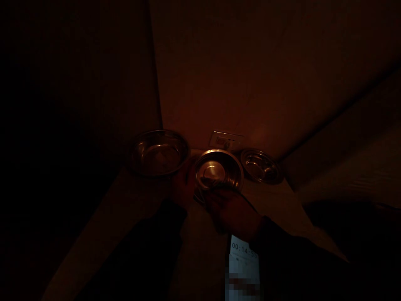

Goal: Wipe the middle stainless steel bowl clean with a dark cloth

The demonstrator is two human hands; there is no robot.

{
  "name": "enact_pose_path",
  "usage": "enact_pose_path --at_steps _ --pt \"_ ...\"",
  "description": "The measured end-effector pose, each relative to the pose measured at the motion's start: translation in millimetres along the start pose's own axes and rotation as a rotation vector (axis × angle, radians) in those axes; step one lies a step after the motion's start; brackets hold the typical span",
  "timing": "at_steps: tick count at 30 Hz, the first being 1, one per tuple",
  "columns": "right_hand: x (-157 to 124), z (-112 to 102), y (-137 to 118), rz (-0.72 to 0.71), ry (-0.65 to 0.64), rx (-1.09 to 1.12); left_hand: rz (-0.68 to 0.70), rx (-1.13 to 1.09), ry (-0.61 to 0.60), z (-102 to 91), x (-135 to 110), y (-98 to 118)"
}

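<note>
The scene is very dark. A shiny steel bowl (218,170) sits at the centre, tilted toward me. My left hand (181,186) grips its left rim, fingers closed on it. My right hand (230,211) is at the bowl's near rim, fingers curled over the edge; something thin and dark seems to run from it, too dim to name. Both arms wear dark sleeves.
A larger steel bowl (158,152) stands to the left, a shallower steel dish (261,166) to the right, all on a pale counter (275,200). A wall socket plate (226,140) sits behind. A lit phone screen (243,267) showing a timer lies near me.
</note>
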State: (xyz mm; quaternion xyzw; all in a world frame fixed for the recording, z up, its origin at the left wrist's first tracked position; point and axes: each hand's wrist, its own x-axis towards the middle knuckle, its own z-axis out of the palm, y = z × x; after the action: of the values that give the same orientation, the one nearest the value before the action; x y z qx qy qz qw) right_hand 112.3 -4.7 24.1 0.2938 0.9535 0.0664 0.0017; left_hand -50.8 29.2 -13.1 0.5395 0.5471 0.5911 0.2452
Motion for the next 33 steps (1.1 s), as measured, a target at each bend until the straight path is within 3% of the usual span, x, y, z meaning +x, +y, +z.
enact_pose_path --at_steps 4,11,16,22,28,33 --pt "5 7 -11 0.015 0.064 -0.047 -0.088 -0.055 0.029 -1.4 0 4" --pt "11 15 -6 0.091 0.212 0.007 -0.208 -0.135 -0.004 4.6 -3 2" --pt "25 14 -10 0.201 0.251 0.129 -0.137 -0.021 -0.061 5.9 -4 -4" --pt "23 13 -10 0.154 0.222 0.231 -0.064 0.061 0.01 1.8 -4 -10" --pt "-5 3 9 0.031 0.07 0.114 0.036 0.152 0.042 1.9 -7 -11" --pt "-13 2 12 0.034 0.074 0.109 0.037 0.16 0.015 1.9 -6 -7"
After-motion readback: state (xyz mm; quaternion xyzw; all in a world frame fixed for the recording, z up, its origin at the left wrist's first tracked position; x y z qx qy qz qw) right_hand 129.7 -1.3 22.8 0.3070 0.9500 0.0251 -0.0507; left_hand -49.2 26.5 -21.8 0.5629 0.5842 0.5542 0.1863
